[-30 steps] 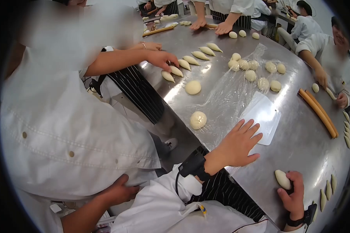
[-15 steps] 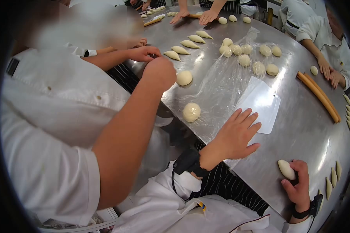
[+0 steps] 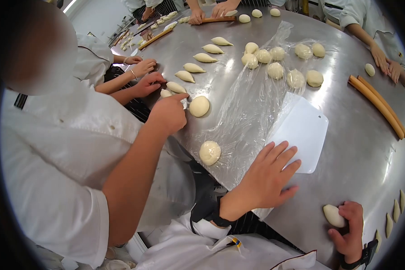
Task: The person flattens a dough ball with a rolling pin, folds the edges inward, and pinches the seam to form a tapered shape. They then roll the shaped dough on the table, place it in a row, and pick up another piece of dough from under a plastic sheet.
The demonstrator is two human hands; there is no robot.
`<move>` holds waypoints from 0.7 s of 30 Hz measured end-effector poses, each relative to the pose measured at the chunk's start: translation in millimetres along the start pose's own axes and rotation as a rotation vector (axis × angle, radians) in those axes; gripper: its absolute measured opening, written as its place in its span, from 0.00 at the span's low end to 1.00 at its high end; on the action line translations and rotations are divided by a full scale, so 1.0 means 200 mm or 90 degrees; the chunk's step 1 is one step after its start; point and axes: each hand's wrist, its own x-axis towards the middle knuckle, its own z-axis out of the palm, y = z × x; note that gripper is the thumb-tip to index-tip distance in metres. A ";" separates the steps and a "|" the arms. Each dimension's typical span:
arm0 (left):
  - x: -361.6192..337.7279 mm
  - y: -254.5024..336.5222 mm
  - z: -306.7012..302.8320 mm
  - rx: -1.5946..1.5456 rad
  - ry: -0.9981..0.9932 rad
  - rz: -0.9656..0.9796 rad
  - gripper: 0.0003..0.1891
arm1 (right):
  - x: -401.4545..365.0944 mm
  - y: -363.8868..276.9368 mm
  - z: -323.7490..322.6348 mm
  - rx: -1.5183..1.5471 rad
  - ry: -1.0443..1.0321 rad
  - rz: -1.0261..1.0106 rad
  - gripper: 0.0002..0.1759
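Observation:
My left hand [image 3: 270, 180] lies spread, palm down, at the lower left corner of a white plastic scraper [image 3: 303, 135] and the edge of a clear plastic sheet [image 3: 238, 121]; nothing is held in it. At the lower right, my right hand [image 3: 352, 229] is curled against an oval dough piece [image 3: 333, 215] on the steel table, thumb and fingers on its right side. A round dough ball [image 3: 209, 153] sits under the sheet's left part, and another ball [image 3: 199, 106] rests above it.
Close on the left, a co-worker's hand [image 3: 168, 112] points at shaped dough pieces [image 3: 185, 76]. Several dough balls [image 3: 275, 70] lie under plastic. Rolling pins [image 3: 378, 105] rest at the right, near another person's hands [image 3: 387, 65]. Pointed dough pieces [image 3: 389, 224] line the right edge.
The view has shifted. The co-worker's hand has moved down to the shaped pieces, one finger extended. My left hand stays spread; my right hand remains at the oval dough.

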 end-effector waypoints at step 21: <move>0.00 -0.03 -0.01 -0.089 -0.009 -0.017 0.25 | 0.01 0.05 -0.09 -0.028 -0.138 -0.044 0.38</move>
